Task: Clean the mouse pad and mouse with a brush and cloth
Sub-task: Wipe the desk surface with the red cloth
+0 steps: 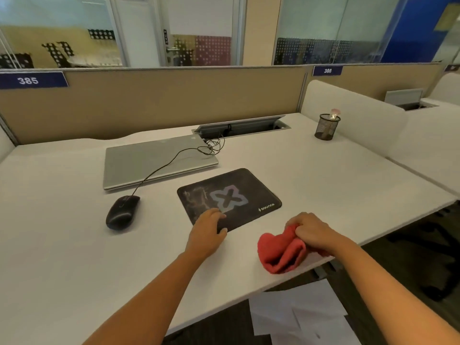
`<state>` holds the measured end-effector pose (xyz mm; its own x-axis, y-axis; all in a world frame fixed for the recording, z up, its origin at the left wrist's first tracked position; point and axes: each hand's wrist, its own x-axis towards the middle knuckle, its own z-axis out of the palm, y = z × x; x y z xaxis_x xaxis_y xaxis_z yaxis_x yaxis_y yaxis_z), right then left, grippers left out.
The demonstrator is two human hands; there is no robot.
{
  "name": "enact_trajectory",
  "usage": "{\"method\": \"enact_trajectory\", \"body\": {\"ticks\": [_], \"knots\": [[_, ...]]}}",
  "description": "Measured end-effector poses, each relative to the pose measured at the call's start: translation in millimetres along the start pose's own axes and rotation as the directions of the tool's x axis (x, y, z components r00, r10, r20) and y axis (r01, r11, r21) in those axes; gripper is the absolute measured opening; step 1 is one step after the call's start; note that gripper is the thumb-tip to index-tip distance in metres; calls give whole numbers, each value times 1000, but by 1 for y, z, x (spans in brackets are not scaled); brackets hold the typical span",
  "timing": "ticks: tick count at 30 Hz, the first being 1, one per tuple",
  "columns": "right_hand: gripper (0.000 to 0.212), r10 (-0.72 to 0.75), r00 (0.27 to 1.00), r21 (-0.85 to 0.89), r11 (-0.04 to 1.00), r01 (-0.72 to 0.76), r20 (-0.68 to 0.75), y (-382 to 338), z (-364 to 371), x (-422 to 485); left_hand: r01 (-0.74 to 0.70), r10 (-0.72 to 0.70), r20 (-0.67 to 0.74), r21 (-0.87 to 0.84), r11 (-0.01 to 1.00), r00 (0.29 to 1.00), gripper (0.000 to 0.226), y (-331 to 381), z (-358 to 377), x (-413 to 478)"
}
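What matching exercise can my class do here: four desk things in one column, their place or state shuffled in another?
Things
1 mouse
2 red cloth
3 laptop
4 mesh pen cup

Places or states
A closed, a cable lying across it
B bunched in the right hand
C far right of the desk
D on the desk, left of the mouse pad

Pairs: 1-D, 2-B, 3-A, 4-C
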<state>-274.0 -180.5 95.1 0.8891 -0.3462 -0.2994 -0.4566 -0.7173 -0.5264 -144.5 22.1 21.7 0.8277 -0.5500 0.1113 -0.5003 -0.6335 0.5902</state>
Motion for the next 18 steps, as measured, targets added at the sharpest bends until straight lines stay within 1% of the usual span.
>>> {"method": "enact_trajectory", "body": {"ticks": [4, 7, 9, 11, 15, 18], "knots": [[38, 76, 981, 297, 955, -19, -180, 3, -6, 33, -107, 95, 109, 114, 988, 990, 41, 16, 10, 37], [33, 235, 935, 545, 837, -55, -267, 8, -12, 58, -185, 149, 195, 182, 966, 969, 45, 25, 20, 60], [35, 324, 901, 657, 751, -60, -288, 9, -19, 70, -228, 176, 236, 214, 950, 956, 48, 31, 27, 72], [37, 382, 874, 724, 688, -52, -300, 10, -25, 79, -264, 203, 261, 224, 938, 944, 51, 37, 34, 84], [39, 468, 825, 767, 638, -69, -315, 17, -35, 100, -320, 242, 307, 236, 917, 920, 62, 52, 51, 102], [38, 505, 802, 801, 596, -57, -319, 24, -44, 115, -371, 276, 335, 267, 889, 901, 63, 63, 62, 117]]}}
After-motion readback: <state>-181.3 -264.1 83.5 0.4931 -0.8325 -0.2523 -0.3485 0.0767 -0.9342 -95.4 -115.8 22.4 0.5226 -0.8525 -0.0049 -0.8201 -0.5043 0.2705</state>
